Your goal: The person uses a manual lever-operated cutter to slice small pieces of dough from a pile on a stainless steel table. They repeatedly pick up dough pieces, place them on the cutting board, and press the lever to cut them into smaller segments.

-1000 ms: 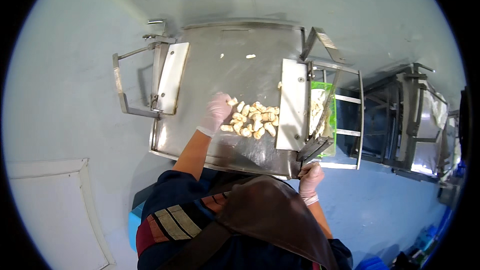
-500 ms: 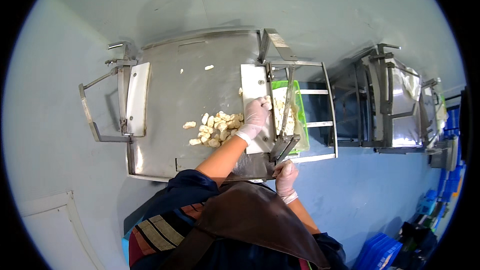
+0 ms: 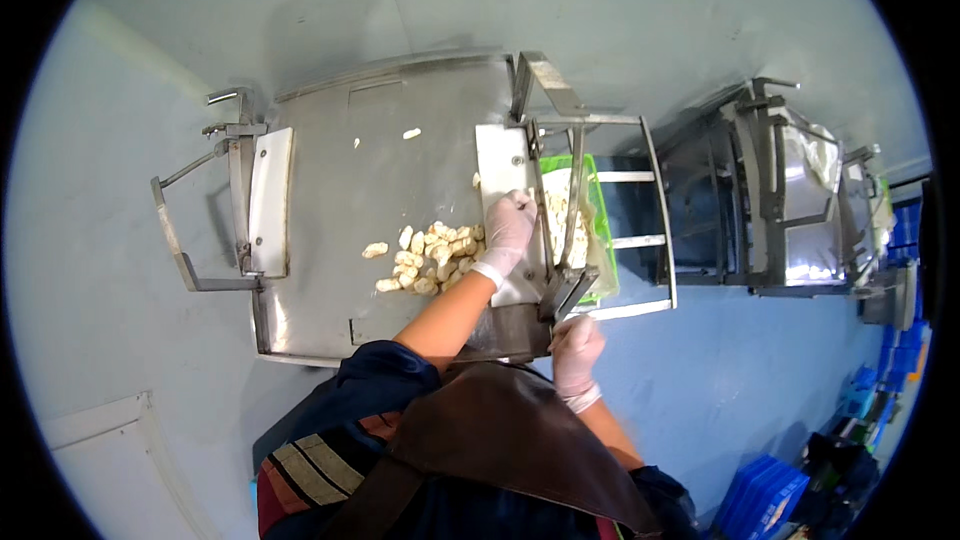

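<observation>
My gloved left hand [image 3: 508, 230] is closed at the slotted edge of the white board [image 3: 500, 160], its fingertips pinching something I cannot make out beside the metal blade arm [image 3: 574, 210]. My gloved right hand [image 3: 574, 350] is closed at the lower end of that arm, around what looks like its handle, mostly hidden. Left of the board, pale, brown-flecked mushroom pieces [image 3: 440, 255] lie piled on the steel tray [image 3: 340, 190]. Right of it, beneath the arm, a green crate [image 3: 595, 168] with a pale liner holds white sliced pieces [image 3: 556, 215].
A second white board [image 3: 270, 202] with a metal bracket [image 3: 190, 230] is at the tray's left. More steel cutting frames [image 3: 800, 220] stand to the right along the wall. Blue crates [image 3: 755, 495] lie at the lower right.
My left hand has moved right from the pile onto the white board. My right hand stays closed by the lever. The whole view has shifted, so the tray appears further left.
</observation>
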`<state>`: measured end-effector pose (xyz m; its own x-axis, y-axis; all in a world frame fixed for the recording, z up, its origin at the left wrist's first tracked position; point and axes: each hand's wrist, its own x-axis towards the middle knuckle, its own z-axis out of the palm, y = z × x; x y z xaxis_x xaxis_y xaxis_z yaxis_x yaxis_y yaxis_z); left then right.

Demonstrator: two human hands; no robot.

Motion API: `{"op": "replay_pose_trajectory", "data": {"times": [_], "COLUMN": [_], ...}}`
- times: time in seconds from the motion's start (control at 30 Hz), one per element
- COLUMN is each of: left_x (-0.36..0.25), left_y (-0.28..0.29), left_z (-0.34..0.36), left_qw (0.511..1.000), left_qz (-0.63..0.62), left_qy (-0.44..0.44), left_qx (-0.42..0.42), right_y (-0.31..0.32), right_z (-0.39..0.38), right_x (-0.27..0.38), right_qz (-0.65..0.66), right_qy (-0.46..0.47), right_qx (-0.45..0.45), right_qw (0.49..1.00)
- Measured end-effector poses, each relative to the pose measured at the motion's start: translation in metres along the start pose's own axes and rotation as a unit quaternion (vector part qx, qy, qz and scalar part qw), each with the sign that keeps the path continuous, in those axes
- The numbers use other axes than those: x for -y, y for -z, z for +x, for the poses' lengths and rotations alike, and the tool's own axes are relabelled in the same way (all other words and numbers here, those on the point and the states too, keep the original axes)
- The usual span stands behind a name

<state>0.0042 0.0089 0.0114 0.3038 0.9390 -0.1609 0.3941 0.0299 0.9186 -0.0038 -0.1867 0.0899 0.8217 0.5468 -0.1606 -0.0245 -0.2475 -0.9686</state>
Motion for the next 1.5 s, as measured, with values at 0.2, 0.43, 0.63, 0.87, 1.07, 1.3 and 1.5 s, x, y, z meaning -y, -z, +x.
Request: {"op": "replay_pose_trajectory", "data": {"times": [0.2, 0.43, 0.63, 0.87, 1.07, 1.3, 1.5], "left_x": [0.0, 0.014, 0.0, 0.003, 0.007, -0.003, -0.006], "left_y": [0.003, 0.0, 0.004, 0.007, -0.001, -0.002, -0.02], "left_z": [0.006, 0.008, 0.012, 0.004, 0.009, 0.006, -0.004], "left_qw": [0.996, 0.997, 0.997, 0.995, 0.996, 0.994, 0.986], "left_qz": [0.077, -0.046, 0.033, 0.072, 0.048, 0.084, 0.123], "left_qy": [-0.028, -0.011, -0.037, -0.031, -0.05, -0.033, 0.088], "left_qx": [0.025, 0.059, 0.052, 0.066, 0.05, 0.067, 0.063], "right_y": [-0.004, -0.002, -0.002, -0.008, 0.003, -0.002, 0.002], "right_z": [0.017, -0.002, 0.004, 0.015, 0.003, 0.002, 0.002], "right_x": [0.057, -0.003, 0.025, 0.074, -0.005, -0.01, -0.038], "right_qz": [-0.025, 0.036, 0.021, 0.001, 0.006, -0.013, 0.015], "right_qy": [-0.021, -0.026, -0.037, -0.093, -0.012, 0.042, 0.02], "right_qx": [-0.002, -0.003, -0.006, -0.003, 0.017, -0.015, 0.025], "right_qw": [0.999, 0.999, 0.999, 0.996, 1.0, 0.999, 0.999]}}
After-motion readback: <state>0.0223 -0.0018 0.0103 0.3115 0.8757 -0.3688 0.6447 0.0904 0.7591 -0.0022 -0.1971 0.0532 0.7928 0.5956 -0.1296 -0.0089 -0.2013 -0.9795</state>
